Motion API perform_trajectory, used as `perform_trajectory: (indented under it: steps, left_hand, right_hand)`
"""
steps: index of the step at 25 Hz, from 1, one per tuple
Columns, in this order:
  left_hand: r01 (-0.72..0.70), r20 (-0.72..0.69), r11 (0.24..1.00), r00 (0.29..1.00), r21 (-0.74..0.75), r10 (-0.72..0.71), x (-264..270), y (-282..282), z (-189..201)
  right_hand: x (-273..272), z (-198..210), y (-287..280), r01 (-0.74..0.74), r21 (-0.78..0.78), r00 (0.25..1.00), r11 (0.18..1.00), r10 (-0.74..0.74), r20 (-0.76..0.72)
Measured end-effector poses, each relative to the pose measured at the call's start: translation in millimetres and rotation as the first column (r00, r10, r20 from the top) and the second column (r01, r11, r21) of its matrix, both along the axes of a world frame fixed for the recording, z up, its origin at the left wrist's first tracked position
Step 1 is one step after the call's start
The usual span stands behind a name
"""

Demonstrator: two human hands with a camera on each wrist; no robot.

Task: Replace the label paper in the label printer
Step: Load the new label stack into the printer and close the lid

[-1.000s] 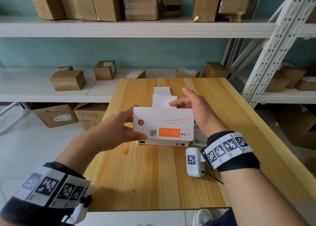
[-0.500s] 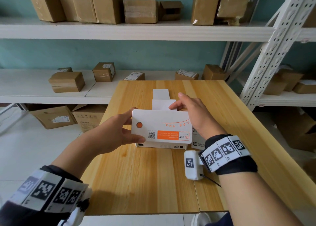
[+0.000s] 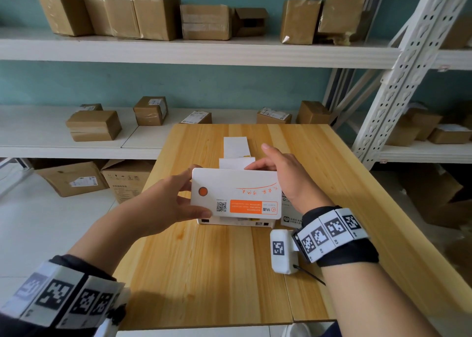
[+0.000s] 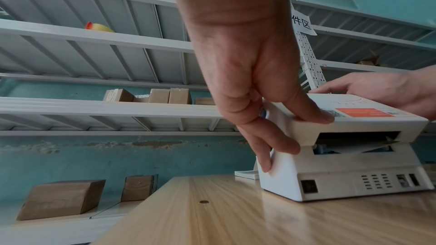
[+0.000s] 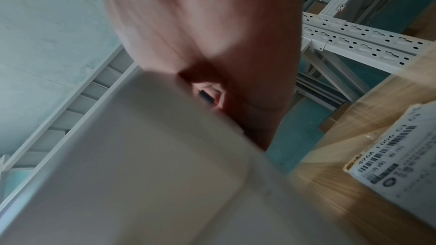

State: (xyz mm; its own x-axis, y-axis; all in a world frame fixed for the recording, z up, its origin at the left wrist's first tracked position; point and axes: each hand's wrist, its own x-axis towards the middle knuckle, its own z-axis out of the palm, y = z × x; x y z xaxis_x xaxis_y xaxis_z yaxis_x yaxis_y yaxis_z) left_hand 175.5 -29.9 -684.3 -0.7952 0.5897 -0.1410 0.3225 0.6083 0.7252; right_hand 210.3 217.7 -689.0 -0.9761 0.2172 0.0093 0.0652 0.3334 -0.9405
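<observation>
The white label printer (image 3: 236,220) stands on the wooden table (image 3: 217,273), its lid (image 3: 237,191) with the orange sticker tilted up. My left hand (image 3: 190,191) grips the lid's left end, thumb on top (image 4: 306,116) and fingers down the side. My right hand (image 3: 260,160) holds the lid's far right corner, thumb along the far edge. White label paper (image 3: 236,146) lies folded behind the printer. In the left wrist view a white sheet (image 4: 354,149) shows in the gap under the lid. The right wrist view is blurred, showing the lid (image 5: 141,156) close up.
A printed label sheet (image 3: 291,220) lies on the table right of the printer. Cardboard boxes (image 3: 94,124) fill the white shelves behind and to the left. A white perforated rack post (image 3: 398,71) rises at the right. Bare wood lies in front of the printer.
My right hand has slid slightly left along the lid's far edge. The left hand keeps the same hold and the lid stays raised.
</observation>
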Motion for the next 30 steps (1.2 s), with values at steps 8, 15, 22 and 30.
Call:
perform_trajectory:
  steps: [8, 15, 22, 30]
  left_hand:
    - [-0.006, -0.007, 1.000, 1.000, 0.006, 0.006, -1.5, -1.0, -3.1]
    - [-0.012, -0.014, 1.000, 1.000, -0.006, 0.012, -2.0, -0.6, -4.7]
    - [-0.032, 0.013, 0.999, 0.999, 0.013, 0.032, 2.9, -0.9, -5.0]
    - [-0.086, -0.238, 0.983, 0.970, -0.165, 0.045, 6.4, -0.5, 3.6]
  right_hand:
    - [1.1, 1.6, -2.5, -0.001, -0.036, 0.997, 0.999, 0.003, 0.071]
    - [1.0, 1.1, -1.0, -0.011, -0.037, 0.994, 0.999, 0.015, 0.109]
    - [0.1, -0.8, 0.3, 0.003, -0.054, 0.993, 0.999, 0.003, 0.121]
    - [-3.8, -3.5, 2.2, -0.005, -0.008, 0.996, 1.000, 0.006, 0.094]
